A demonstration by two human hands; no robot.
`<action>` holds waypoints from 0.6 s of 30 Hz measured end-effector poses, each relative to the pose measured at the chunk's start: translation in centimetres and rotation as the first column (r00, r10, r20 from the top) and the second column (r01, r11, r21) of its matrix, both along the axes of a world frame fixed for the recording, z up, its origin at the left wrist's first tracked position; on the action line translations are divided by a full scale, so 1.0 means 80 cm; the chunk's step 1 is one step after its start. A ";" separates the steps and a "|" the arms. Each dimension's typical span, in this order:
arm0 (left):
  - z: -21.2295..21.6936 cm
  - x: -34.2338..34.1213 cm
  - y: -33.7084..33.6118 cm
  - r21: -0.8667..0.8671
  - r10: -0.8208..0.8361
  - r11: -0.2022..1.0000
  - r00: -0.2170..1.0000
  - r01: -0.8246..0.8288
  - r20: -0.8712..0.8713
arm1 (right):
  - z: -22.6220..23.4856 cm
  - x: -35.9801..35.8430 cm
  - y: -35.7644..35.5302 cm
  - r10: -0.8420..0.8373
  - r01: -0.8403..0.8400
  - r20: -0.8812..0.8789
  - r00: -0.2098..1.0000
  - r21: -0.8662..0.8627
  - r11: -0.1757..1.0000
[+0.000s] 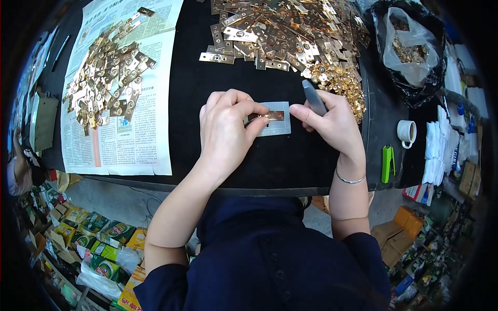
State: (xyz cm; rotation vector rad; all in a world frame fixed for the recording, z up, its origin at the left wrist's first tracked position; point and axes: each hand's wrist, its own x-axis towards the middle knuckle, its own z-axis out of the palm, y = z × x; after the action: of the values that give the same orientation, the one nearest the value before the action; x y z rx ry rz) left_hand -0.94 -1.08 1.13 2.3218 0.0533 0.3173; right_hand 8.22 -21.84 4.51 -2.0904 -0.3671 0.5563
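A: Where does the metal plate (277,115) lie?

B: On the translucent pad (281,129), which rests on the black tabletop (188,67) before the worker. The plate's right part is exposed; its left part is under fingertips.

A: How are the hands disposed?

B: The left hand (224,118) is narrowed, thumb and forefinger closed about the plate's left part. Whether they also pinch a small fitting is hidden. The right hand (334,116) is wrapped around a grey tool (314,97), its thumb tip beside the pad's right edge.

A: What makes for good practice here?

B: In my judgement, a light, level pinch, with the plate flat on the pad and its holes uncovered. The grey tool is best kept clear of the left fingertips while they make fine adjustments.

A: And the surroundings?

B: Gold fittings (340,85) lie just beyond the right hand, touching a heap of loose plates (288,33). Toward the left, plates with round fittings (109,78) are spread on newspaper (148,153). Toward the right stand a white cup (405,133) and a green tool (386,163).
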 end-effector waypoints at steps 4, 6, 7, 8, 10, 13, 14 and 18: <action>-0.001 -0.003 0.002 -0.007 0.026 1.000 1.000 -0.026 -0.011 | -0.002 -0.002 0.004 -0.060 0.085 -0.111 0.992 0.246 0.965; -0.002 -0.002 0.002 -0.008 0.027 1.000 1.000 -0.027 -0.012 | 0.000 -0.005 0.013 -0.089 0.138 -0.145 0.986 0.380 0.915; -0.003 -0.001 0.002 -0.007 0.023 1.000 1.000 -0.024 -0.015 | 0.003 -0.009 0.027 -0.117 0.155 -0.106 0.987 0.502 0.851; -0.003 -0.002 0.002 -0.005 0.020 1.000 1.000 -0.020 -0.017 | 0.006 -0.013 0.043 -0.149 0.162 -0.073 0.986 0.616 0.771; -0.002 -0.001 0.001 -0.006 0.026 1.000 1.000 -0.026 -0.017 | 0.007 -0.022 0.068 -0.188 0.160 -0.040 0.981 0.715 0.681; 0.000 -0.002 0.002 0.013 0.053 0.999 0.998 -0.053 -0.021 | 0.007 -0.035 0.096 -0.170 0.061 0.064 0.983 0.766 0.640; -0.003 -0.002 0.002 0.018 0.057 0.998 0.998 -0.056 -0.017 | 0.000 -0.035 0.097 -0.165 0.058 0.063 0.984 0.766 0.640; -0.006 -0.001 0.001 0.021 0.058 0.998 0.998 -0.058 -0.003 | -0.038 -0.027 0.091 -0.099 -0.079 0.211 0.972 0.700 0.709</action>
State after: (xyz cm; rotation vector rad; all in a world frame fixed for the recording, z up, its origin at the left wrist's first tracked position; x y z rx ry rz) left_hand -1.00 -1.03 0.65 2.3444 0.1199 0.3449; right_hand 6.03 -14.57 1.49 -1.3916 -0.5986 0.1064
